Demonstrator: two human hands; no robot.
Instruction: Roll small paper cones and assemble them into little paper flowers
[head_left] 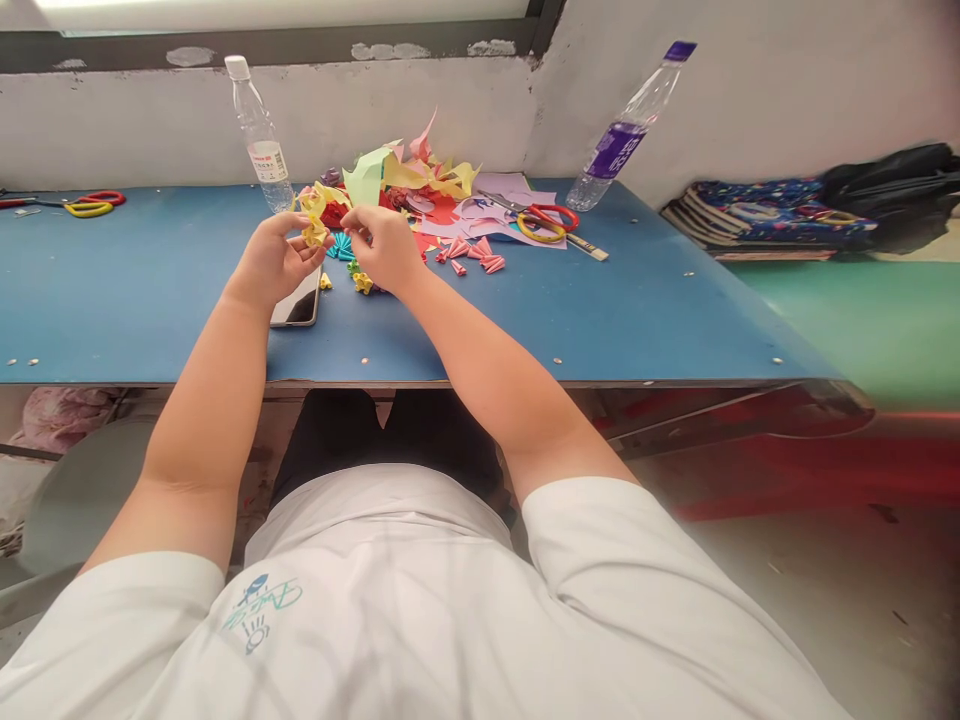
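My left hand is closed on a yellow folded-paper piece, held above the blue table. Close to its right, my right hand has its fingers pinched together; what they hold, if anything, is hidden. Below and between the hands lie blue paper cones and small yellow folded pieces. Pink paper cones are scattered to the right of my right hand. Behind both hands rises a heap of coloured paper scraps. A phone lies partly under my left hand.
Red-and-yellow scissors rest on purple paper by a thin stick with a pale label. Two clear bottles, one white-capped and one purple-labelled, stand at the back. More scissors lie far left. Folded cloth and notebooks sit right.
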